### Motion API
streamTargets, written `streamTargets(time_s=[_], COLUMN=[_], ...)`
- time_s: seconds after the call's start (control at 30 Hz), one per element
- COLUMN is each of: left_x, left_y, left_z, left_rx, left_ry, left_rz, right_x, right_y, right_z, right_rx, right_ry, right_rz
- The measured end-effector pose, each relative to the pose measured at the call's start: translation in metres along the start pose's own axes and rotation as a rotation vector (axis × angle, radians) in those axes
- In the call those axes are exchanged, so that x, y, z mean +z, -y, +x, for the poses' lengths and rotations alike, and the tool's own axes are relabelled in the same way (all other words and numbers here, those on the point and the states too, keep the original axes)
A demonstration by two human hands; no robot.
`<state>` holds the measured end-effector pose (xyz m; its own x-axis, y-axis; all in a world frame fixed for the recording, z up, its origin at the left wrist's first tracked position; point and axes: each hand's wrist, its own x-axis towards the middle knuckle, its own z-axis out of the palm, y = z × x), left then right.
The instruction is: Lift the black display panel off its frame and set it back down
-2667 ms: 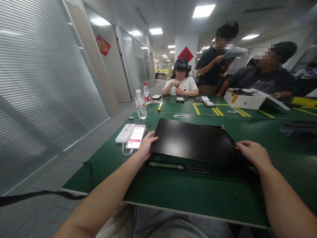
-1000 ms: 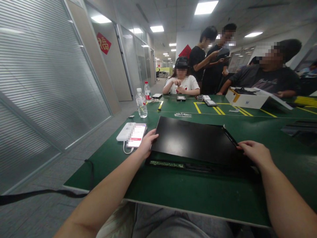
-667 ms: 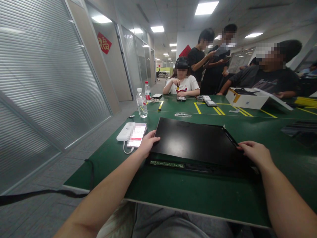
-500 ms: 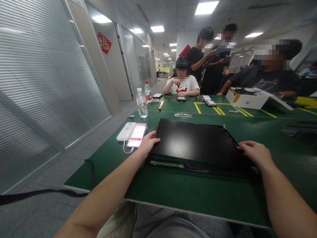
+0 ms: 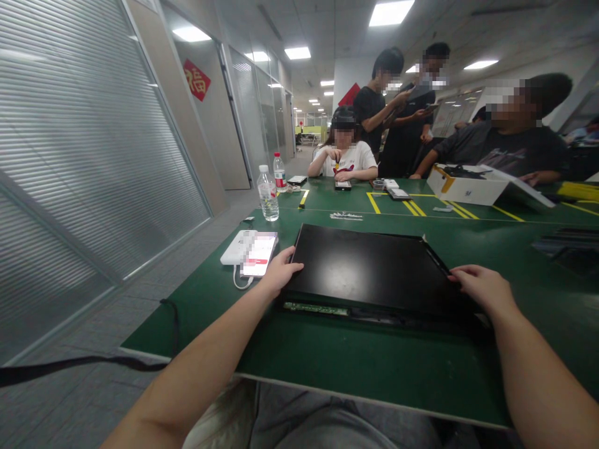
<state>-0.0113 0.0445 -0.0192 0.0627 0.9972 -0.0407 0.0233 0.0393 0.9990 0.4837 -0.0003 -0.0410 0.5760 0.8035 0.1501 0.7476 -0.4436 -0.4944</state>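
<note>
A wide, flat, glossy black display panel [image 5: 360, 265] lies in front of me on the green table. Along its near edge shows a strip of green circuit board [image 5: 316, 308]. My left hand [image 5: 283, 271] grips the panel's left edge, thumb on top and fingers partly hidden at the side. At the opposite edge, my right hand [image 5: 484, 287] pinches a thin black frame strip [image 5: 436, 257] that stands slightly away from the panel. The right hand's lower fingers are curled out of sight.
Left of the panel are a lit phone [image 5: 259, 254] and a white power bank [image 5: 236, 248] joined by a cable. A water bottle [image 5: 267, 196] stands behind them. Across the table [image 5: 374, 374] sit a white open box [image 5: 468, 184] and several people.
Both hands keep their hold on the display panel's sides with almost no movement. The panel's near edge is a touch lower in view.
</note>
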Motion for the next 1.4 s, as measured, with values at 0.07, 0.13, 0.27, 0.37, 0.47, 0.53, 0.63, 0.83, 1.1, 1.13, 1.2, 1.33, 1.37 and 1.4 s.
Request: streamTargets(time_s=[0.07,0.13,0.27,0.37,0.47,0.53,0.63,0.83,1.1,1.13,1.2,1.33,1.37,1.4], left_x=[0.0,-0.001,-0.003,-0.004,-0.006,-0.006,-0.007,-0.006,-0.003,-0.003,-0.004,-0.005,-0.005,-0.005], left_y=[0.002,0.003,0.006,0.01,0.014,0.017,0.017,0.012,0.008,0.008,0.008,0.009,0.01,0.011], left_z=[0.001,0.002,0.006,0.008,0.011,0.012,0.013,0.01,0.005,0.004,0.004,0.005,0.006,0.006], left_rx=[0.052,0.106,0.152,0.136,0.12,0.113,0.098,0.051,0.009,0.006,0.004,0.015,0.018,0.023], left_ry=[0.013,0.01,-0.001,-0.003,-0.014,-0.024,-0.035,-0.068,-0.082,-0.079,-0.078,-0.078,-0.079,-0.081], left_rz=[0.056,0.129,0.268,0.302,0.297,0.296,0.309,0.377,0.441,0.442,0.44,0.428,0.424,0.42], right_x=[-0.003,-0.006,-0.011,-0.012,-0.012,-0.012,-0.012,-0.013,-0.011,-0.011,-0.012,-0.012,-0.012,-0.012], right_y=[0.004,0.01,0.018,0.019,0.019,0.019,0.02,0.021,0.019,0.019,0.02,0.02,0.019,0.02], right_z=[-0.002,-0.005,-0.01,-0.013,-0.014,-0.014,-0.014,-0.013,-0.012,-0.013,-0.014,-0.016,-0.016,-0.016], right_rx=[0.086,0.116,0.135,0.141,0.137,0.127,0.12,0.145,0.139,0.139,0.141,0.14,0.138,0.139], right_ry=[0.046,0.054,0.063,0.062,0.047,0.034,0.031,0.046,0.044,0.039,0.038,0.037,0.034,0.032], right_rz=[0.064,0.1,0.116,0.117,0.112,0.115,0.107,0.11,0.108,0.109,0.114,0.138,0.143,0.147])
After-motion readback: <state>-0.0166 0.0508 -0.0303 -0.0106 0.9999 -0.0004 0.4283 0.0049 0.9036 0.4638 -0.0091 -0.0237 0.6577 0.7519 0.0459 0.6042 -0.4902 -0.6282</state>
